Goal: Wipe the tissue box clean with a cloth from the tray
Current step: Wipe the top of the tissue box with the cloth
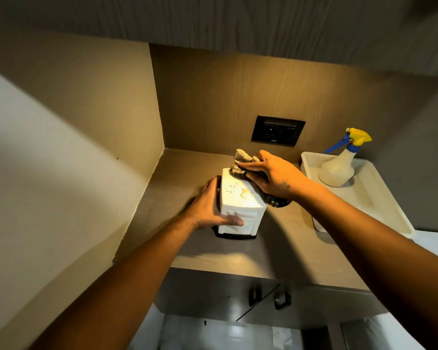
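Right hand grip: the right hand (271, 176) is clenched on a bunched grey cloth (242, 161), pressing it flat-fingered onto the far right edge of the tissue box (238, 198); a tuft of cloth sticks up past the fingertips at about 11 o'clock from the hand.
Left hand grip: the left hand (213, 205) wraps the box's left side, thumb across the near face, grasping it, in my judgement to brace it against the wiping push.
Tissue box: white, upright on the counter (288, 243) at frame centre, seated in a dark base; brownish spots show on its top, so the wiping looks barely begun there.
Under the right hand: a dark dotted patch shows at 5 o'clock from the wrist; it may be part of the cloth, but I cannot tell.
Tray: a white tray (379, 198) lies at 3 o'clock from the box, near but apart from it.
Spray bottle: a spray bottle (339, 165) with a blue and yellow trigger stands in the tray's far end.
Wall socket: a black socket plate (277, 133) sits at 12 o'clock behind the box.
Obstacles: the side wall at 9 o'clock and overhead cabinet crowd the corner; the tray limits a rightward sweep.
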A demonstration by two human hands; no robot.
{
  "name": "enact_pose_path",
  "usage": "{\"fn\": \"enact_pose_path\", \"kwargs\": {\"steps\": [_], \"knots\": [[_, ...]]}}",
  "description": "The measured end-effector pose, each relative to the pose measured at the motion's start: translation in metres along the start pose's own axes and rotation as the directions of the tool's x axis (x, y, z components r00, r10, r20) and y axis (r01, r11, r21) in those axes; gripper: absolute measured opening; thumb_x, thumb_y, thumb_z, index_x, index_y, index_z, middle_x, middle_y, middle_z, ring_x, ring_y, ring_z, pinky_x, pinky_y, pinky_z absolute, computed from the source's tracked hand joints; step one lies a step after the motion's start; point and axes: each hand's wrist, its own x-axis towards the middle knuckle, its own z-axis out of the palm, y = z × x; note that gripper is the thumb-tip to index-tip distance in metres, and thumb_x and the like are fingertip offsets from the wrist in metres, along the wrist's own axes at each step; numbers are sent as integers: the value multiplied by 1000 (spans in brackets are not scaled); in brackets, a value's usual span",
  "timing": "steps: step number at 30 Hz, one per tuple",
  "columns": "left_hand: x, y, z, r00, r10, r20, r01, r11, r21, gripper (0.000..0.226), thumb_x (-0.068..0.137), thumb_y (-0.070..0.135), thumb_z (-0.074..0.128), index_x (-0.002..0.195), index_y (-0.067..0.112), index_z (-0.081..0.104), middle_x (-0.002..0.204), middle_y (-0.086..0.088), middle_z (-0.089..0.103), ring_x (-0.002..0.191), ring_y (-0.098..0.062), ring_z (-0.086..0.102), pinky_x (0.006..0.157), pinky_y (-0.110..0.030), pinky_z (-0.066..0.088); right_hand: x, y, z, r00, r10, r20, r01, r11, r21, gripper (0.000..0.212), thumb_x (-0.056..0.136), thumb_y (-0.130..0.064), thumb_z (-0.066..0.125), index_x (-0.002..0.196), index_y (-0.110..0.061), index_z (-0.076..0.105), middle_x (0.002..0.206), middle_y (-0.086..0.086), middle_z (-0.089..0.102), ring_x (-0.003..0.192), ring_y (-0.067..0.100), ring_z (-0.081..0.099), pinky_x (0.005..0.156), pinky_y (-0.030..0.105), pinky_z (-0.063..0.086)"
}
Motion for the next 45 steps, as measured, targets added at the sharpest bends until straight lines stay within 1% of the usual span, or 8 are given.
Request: {"fn": "enact_pose_path", "kwargs": {"steps": [4, 9, 12, 17, 23, 29, 37, 45], "knots": [[-1, 3, -1, 1000, -13, 11, 13, 1000, -7, 138, 44, 69, 96, 154, 38, 20, 156, 3, 43, 141, -20, 45, 114, -54, 44, 18, 1, -2, 999, 39, -4, -39, 999, 10, 42, 98, -38, 47, 139, -32, 50, 92, 3, 42, 84, 20, 46, 60, 26, 30], [-2, 1, 1, 1000, -18, -1, 18, 1000, -24, 130, 51, 52, 101, 155, 25, 27, 150, 1, 49, 135, -17, 50, 112, -45, 47, 13, -17, 2, 995, -95, -28, 96, 994, 43, 36, 96, -41, 48, 126, -24, 58, 94, 4, 48, 81, 21, 53, 60, 34, 47], [0, 2, 3, 1000, -15, -6, 15, 1000, -25, 132, 50, 55, 100, 155, 28, 25, 151, 0, 49, 136, -19, 50, 111, -46, 48, 4, -4, -1, 992, -122, -12, 122, 992, 33, 40, 96, -40, 47, 134, -29, 55, 95, 5, 47, 82, 20, 51, 60, 28, 40], [0, 1, 5, 1000, -18, -19, 17, 999, -48, 132, 49, 56, 99, 155, 30, 24, 151, 0, 49, 136, -19, 50, 112, -48, 47, 25, -2, 1, 1000, -19, 4, 19, 999, 44, 41, 95, -44, 48, 131, -28, 56, 94, 7, 50, 83, 24, 53, 65, 40, 49], [1, -2, 7, 999, -24, -31, 22, 999, -37, 127, 49, 53, 101, 151, 27, 32, 144, 2, 54, 130, -18, 55, 109, -48, 51, -5, -8, 2, 979, -200, -27, 201, 977, 71, 40, 97, -40, 47, 135, -31, 55, 94, -3, 42, 81, 13, 45, 60, 25, 35], [8, 9, 5, 1000, -15, -14, 14, 997, -75, 134, 47, 60, 99, 154, 37, 22, 152, 0, 48, 139, -22, 48, 113, -55, 46, 14, 11, -6, 999, -33, -2, 33, 999, 43, 45, 97, -41, 46, 142, -37, 43, 93, 1, 39, 85, 19, 47, 59, 24, 31], [-8, -4, 15, 999, -23, -42, 19, 995, -102, 126, 44, 62, 100, 148, 36, 33, 143, 6, 55, 130, -17, 57, 106, -50, 53, -32, -16, -3, 964, -265, 31, 261, 959, 110, 41, 97, -42, 46, 137, -33, 53, 102, -1, 45, 87, 11, 44, 66, 27, 40], [-3, -2, 12, 998, -36, -49, 29, 990, -140, 136, 41, 65, 98, 153, 37, 25, 150, 1, 49, 137, -19, 51, 110, -52, 51, 1, -7, 0, 992, -124, 11, 124, 992, 13, 42, 98, -38, 45, 140, -33, 49, 94, 3, 39, 83, 21, 48, 60, 27, 33]]}}
